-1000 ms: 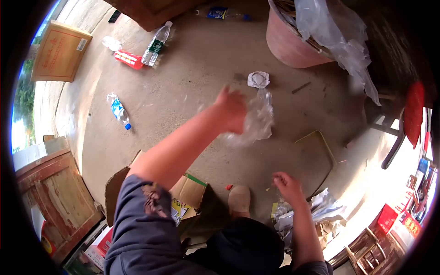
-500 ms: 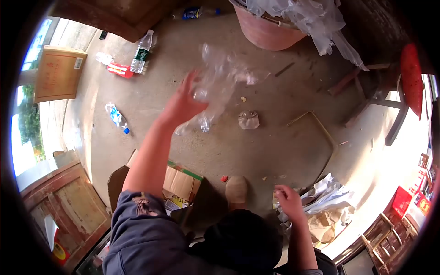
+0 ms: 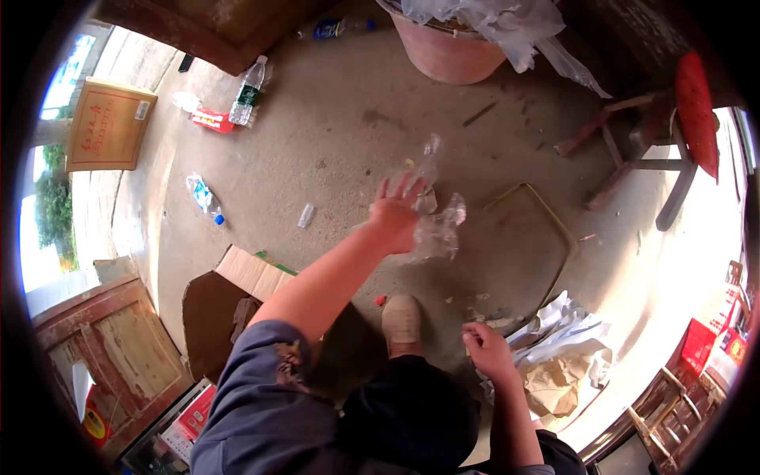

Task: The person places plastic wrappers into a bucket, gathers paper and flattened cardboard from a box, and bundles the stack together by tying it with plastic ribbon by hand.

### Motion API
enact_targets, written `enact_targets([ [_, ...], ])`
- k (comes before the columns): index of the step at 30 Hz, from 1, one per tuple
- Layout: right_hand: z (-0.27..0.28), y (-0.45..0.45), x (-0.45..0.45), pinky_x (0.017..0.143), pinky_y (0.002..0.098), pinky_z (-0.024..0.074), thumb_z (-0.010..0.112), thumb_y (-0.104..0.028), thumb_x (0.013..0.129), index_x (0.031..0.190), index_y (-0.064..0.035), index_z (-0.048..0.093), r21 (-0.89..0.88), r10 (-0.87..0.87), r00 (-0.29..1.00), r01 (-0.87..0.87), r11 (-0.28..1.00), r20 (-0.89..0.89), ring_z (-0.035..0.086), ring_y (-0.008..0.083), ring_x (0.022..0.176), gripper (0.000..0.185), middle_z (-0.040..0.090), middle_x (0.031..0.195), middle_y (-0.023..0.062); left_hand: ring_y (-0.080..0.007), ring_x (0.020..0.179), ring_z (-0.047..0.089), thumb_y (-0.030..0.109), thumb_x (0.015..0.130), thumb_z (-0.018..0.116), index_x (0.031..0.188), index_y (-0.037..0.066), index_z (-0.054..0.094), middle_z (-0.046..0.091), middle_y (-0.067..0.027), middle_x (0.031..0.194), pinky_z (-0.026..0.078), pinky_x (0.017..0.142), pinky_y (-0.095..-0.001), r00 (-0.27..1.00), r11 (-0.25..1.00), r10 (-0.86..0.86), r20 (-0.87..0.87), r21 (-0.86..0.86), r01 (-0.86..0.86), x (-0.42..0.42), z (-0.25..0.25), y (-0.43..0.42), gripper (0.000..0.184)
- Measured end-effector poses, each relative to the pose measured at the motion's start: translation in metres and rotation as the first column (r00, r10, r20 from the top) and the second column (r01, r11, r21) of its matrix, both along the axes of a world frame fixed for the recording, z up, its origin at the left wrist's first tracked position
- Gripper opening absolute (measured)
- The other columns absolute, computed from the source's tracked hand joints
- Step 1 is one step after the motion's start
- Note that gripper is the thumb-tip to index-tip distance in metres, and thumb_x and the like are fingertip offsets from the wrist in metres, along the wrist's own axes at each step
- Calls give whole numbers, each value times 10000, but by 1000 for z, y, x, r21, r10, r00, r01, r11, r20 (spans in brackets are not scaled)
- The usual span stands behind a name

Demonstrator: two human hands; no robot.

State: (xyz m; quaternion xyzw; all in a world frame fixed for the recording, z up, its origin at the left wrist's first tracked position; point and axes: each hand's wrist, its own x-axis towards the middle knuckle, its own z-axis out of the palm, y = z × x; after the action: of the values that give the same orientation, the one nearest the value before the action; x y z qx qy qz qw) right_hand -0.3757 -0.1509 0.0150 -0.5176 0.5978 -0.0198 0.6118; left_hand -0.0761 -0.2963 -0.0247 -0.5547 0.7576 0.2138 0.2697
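My left hand (image 3: 394, 222) reaches out over the floor with its fingers spread. Crumpled clear plastic (image 3: 437, 237) lies against its right side, and more of it shows past the fingertips; the palm side is hidden. My right hand (image 3: 489, 352) is low on the right with curled fingers, beside a pile of white paper (image 3: 546, 336) and crumpled brown paper (image 3: 558, 384). Whatever those fingers hold, if anything, is too small to make out. A small clear plastic piece (image 3: 306, 215) lies left of my left hand.
An open cardboard box (image 3: 210, 317) stands by my left arm. Plastic bottles (image 3: 248, 91) and a crushed bottle (image 3: 204, 198) lie on the left floor. A pink tub (image 3: 443, 51) holds plastic bags. A wooden stool (image 3: 633, 162) stands right, near a bent strip (image 3: 554, 222).
My left hand has moved right and nearer to me, its fingers spreading. The clear plastic has shifted down and right with it. A small plastic piece now shows on the floor. The right hand barely moved.
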Motion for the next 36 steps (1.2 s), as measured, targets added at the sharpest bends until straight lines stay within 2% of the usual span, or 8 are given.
enact_targets([
  [3,7,8,-2,754,319,515,614,-187,896,1079,-22,627,-26,-36,999,35,999,-2,670,224,840,247,680,911,131,-321,1473,105,340,704,642,1081,157,715,232,-132,1565,236,1134,-526,955,960,179,-236,-171,-222,-26,-79,-2,425],
  [10,34,24,-33,793,326,508,612,-231,895,1089,-45,643,-22,-49,998,48,999,-35,661,231,887,270,678,964,138,-331,1052,619,275,721,693,1175,111,580,588,-137,1257,526,840,-405,655,770,522,-546,-28,-637,-30,-23,4,495],
  [13,32,48,-58,813,326,509,627,-240,885,1078,-33,659,-128,-33,996,22,992,-82,669,234,905,285,693,969,136,-328,1003,632,327,704,722,1235,117,528,627,-136,1159,517,864,-403,612,739,380,-693,-171,-652,-12,83,-66,602],
  [15,33,55,-71,810,324,512,625,-225,888,1062,-18,664,-45,-134,989,132,990,-59,674,235,883,273,700,955,132,-330,1041,600,284,705,737,1208,96,561,602,-124,1169,508,859,-405,797,417,-109,-594,-755,-506,5,123,-141,565],
  [17,29,59,-77,798,316,512,625,-197,895,1075,-20,661,-39,-175,983,174,984,-45,670,213,857,255,702,931,116,-334,1053,570,198,659,731,1079,112,617,582,-107,1150,511,837,-436,875,69,-247,-417,-908,-414,12,160,-224,443],
  [21,24,63,-79,791,290,509,643,-173,900,1119,-30,646,95,-286,958,288,953,-35,651,157,857,262,691,913,86,-335,1133,556,233,739,691,1106,122,618,595,-101,1199,509,898,-422,915,312,119,-385,-861,-402,-2,135,-307,390],
  [24,34,51,-67,803,309,519,634,-182,901,1101,-20,631,20,-179,984,179,984,14,673,222,893,258,689,966,136,-286,1295,480,340,875,556,1306,143,549,487,-113,1412,449,1010,-412,805,723,555,-209,-356,-592,0,71,-322,474],
  [36,22,73,-72,827,304,511,643,-193,906,1123,-40,638,114,-359,933,356,927,5,665,201,928,265,691,998,121,-258,1324,460,432,909,486,1408,151,468,444,-81,1467,408,1050,-411,869,855,494,3,-182,-486,15,15,-305,573],
])
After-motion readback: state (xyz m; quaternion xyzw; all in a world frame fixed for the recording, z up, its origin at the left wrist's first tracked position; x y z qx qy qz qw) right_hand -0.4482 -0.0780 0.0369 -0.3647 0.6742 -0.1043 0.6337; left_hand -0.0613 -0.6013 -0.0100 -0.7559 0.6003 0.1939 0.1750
